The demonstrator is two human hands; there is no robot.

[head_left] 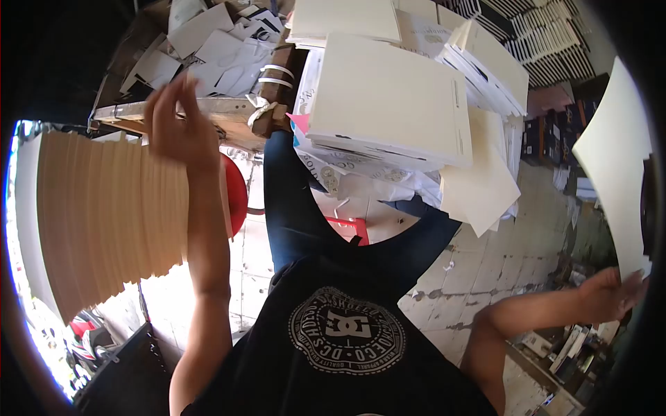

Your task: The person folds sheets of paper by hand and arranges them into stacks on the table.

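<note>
My left hand (179,128) is raised at the left, slightly blurred, its fingers loosely bent and apart with nothing seen in them. It is beside a tall stack of brown-edged sheets (111,222) and in front of a wooden bin (208,107). Far to the right, my right hand (612,295) grips the lower end of a curved cream sheet (610,159), which stands up from the fingers. Ahead of my knees lies a thick pile of cream sheets (385,97), with dark printing along some edges.
White and black paper scraps (229,55) fill the bin. Another stack of sheets (489,66) leans right of the main pile, and loose cream sheets (479,173) hang over its front. A red stool (236,194) stands at the left. Black-and-white stacks (548,35) line the back right.
</note>
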